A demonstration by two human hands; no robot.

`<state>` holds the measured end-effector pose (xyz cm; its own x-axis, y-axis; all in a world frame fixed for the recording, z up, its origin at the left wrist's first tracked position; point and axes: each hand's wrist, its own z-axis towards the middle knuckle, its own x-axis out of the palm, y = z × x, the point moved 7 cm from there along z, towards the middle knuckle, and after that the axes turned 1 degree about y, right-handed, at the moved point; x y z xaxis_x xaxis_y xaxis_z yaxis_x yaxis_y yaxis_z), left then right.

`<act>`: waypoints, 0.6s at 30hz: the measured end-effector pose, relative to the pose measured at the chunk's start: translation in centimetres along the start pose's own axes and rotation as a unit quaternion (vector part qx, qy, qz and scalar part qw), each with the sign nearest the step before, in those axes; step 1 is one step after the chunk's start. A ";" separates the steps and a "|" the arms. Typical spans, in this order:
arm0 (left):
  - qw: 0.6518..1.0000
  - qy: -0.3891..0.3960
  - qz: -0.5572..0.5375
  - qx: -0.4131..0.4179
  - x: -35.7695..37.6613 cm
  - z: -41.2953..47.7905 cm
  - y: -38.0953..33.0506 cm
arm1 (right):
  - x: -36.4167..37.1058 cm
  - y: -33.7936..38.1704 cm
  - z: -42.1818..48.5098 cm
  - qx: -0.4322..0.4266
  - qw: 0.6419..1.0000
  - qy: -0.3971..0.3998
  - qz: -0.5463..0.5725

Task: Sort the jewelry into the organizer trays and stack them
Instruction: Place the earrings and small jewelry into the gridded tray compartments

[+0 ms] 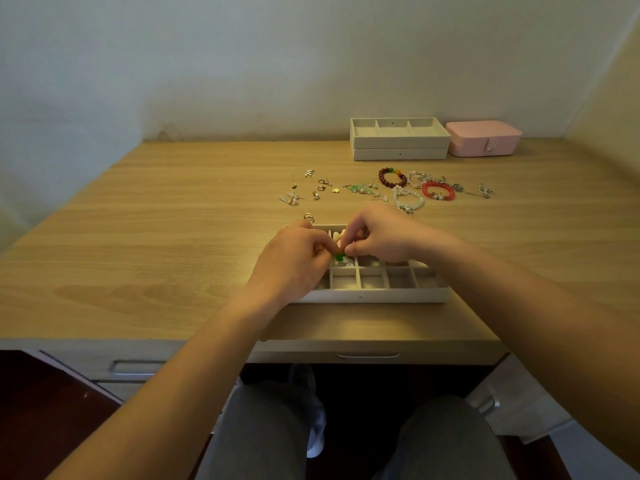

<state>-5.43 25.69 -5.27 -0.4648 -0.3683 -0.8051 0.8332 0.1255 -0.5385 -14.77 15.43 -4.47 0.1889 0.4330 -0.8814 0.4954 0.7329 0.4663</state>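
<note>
1. Grey-trousered knees [263, 431] sit nearest, under the front edge of the desk [138, 237], with both forearms reaching over it.
2. The left hand [294, 265] and right hand [381, 237] meet above the near tray [381, 295]. Their fingers are curled, and fingertips of both pinch a small green piece [339, 257] just over a compartment left of the tray's middle. What kind of jewelry it is cannot be told.
3. Judged by its size, the piece is very light, hard and likely slick. It is best held on its bead rather than on any thin wire, and lowered into the compartment rather than dropped.
4. Beyond the tray lie loose earrings [320, 188], a dark bead bracelet [392, 177], a red bracelet [438, 190] and a pale bracelet [408, 199]. The bracelets look floppy and apt to roll, so hooking a finger through the loop should serve. The earrings will probably need a fingertip pinch.
5. Two stacked trays [400, 147] stand at the back, just beside a pink box [483, 138]. They seem stiff and light. For stacking, the filled tray should be gripped by its long sides and kept level, or small pieces may hop between compartments.
</note>
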 end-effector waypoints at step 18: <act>0.980 0.155 0.119 -0.035 0.9 3.7 -0.6 | -0.4 -1.1 0.3 0.041 0.997 -0.068 0.010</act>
<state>-5.24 21.89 -4.74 -0.3373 -0.0244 -0.9411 0.9117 0.2405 -0.3330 -15.16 14.28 -4.65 0.3109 0.3680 -0.8763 0.5573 0.6763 0.4817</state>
